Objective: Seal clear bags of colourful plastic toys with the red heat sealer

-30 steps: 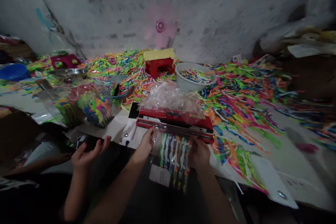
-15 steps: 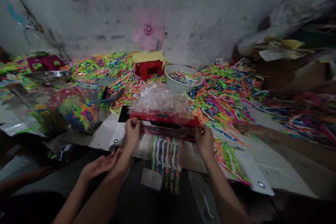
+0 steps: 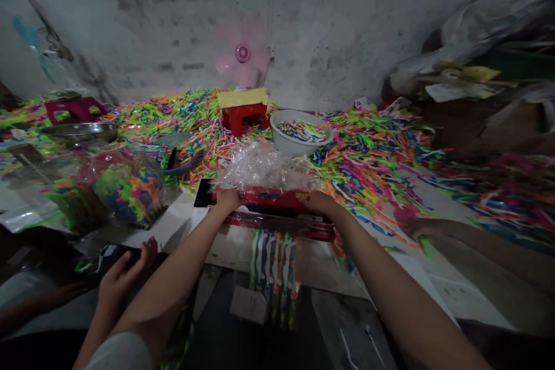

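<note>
A red heat sealer (image 3: pixel 277 201) lies on the white board in front of me. My left hand (image 3: pixel 228 199) rests on its lid at the left end, fingers curled over the top. At the right end my right hand (image 3: pixel 318 202) grips the lid the same way. A clear bag of striped toothbrushes (image 3: pixel 274 269) hangs out of the sealer's front jaw toward me, with a white label at its lower left. A heap of empty clear bags (image 3: pixel 264 166) sits just behind the sealer.
Colourful toothbrushes (image 3: pixel 368 156) cover the table up to the wall. A white bowl (image 3: pixel 300 132) and a red stool (image 3: pixel 243 114) stand behind the sealer. A bagged bundle (image 3: pixel 125 185) lies left. Another person's hand (image 3: pixel 124 274) is lower left, and a second one (image 3: pixel 422 230) reaches in at right.
Both my hands moved from the bag's top corners up onto the sealer's lid. The other person's hand at left drew back. A hand at right picked up something.
</note>
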A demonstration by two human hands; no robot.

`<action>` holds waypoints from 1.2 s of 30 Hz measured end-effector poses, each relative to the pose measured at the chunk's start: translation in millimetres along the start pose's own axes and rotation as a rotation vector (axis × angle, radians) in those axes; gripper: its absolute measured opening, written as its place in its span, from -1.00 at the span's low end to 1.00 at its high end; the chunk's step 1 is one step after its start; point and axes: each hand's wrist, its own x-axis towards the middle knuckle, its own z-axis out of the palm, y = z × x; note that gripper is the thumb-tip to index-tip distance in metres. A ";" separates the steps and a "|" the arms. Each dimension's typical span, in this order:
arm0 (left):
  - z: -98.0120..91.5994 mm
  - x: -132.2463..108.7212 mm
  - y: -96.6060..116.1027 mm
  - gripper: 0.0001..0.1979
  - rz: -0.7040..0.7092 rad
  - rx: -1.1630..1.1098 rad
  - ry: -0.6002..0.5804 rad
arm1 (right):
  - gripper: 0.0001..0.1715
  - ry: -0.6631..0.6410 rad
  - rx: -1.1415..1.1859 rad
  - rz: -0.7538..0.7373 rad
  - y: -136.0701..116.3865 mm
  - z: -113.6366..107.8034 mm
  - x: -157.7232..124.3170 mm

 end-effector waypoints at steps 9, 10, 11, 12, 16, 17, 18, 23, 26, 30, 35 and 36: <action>11.3 -10.6 -10.3 -0.90 0.221 -0.203 -0.003 | -0.82 -0.267 0.198 -0.211 -20.9 8.0 -4.2; 12.5 -12.1 -12.5 -0.90 0.245 -0.237 -0.002 | -0.80 -0.297 0.248 -0.245 -31.5 15.9 -4.0; 13.5 -13.5 -14.8 -0.90 0.268 -0.275 0.005 | -0.78 -0.314 0.264 -0.275 -42.2 24.6 -3.4; 14.4 -14.7 -17.1 -0.89 0.288 -0.317 0.015 | -0.78 -0.327 0.244 -0.308 -52.5 33.5 -2.4; 15.7 -18.8 -24.3 -0.85 0.316 -0.460 0.084 | -0.92 -0.437 -0.025 -0.410 -80.1 58.7 4.3; 15.5 -19.4 -25.1 -0.86 0.315 -0.479 0.102 | -0.92 -0.470 -0.081 -0.406 -82.5 60.3 6.0; 15.4 -19.8 -25.6 -0.86 0.312 -0.498 0.116 | -0.90 -0.497 -0.120 -0.394 -83.2 60.0 7.4; 17.5 -16.5 -27.2 -0.85 0.263 -0.535 0.166 | -0.85 -0.586 -0.242 -0.322 -71.9 38.1 8.1; 20.3 -11.8 -30.8 -0.85 0.259 -0.449 0.207 | -0.79 -0.657 -0.436 -0.277 -62.6 17.6 5.4; 20.3 -6.0 -35.6 -0.91 0.327 -0.344 0.203 | -0.70 -0.570 -0.694 -0.324 -51.1 -8.7 1.2; 10.3 -8.5 -34.1 -0.81 0.457 -0.241 0.111 | -0.69 -0.387 -0.652 -0.400 -36.4 -22.5 -12.3; 7.7 -12.0 -33.4 -0.81 0.491 -0.215 0.094 | -0.69 -0.349 -0.594 -0.426 -33.0 -21.1 -18.3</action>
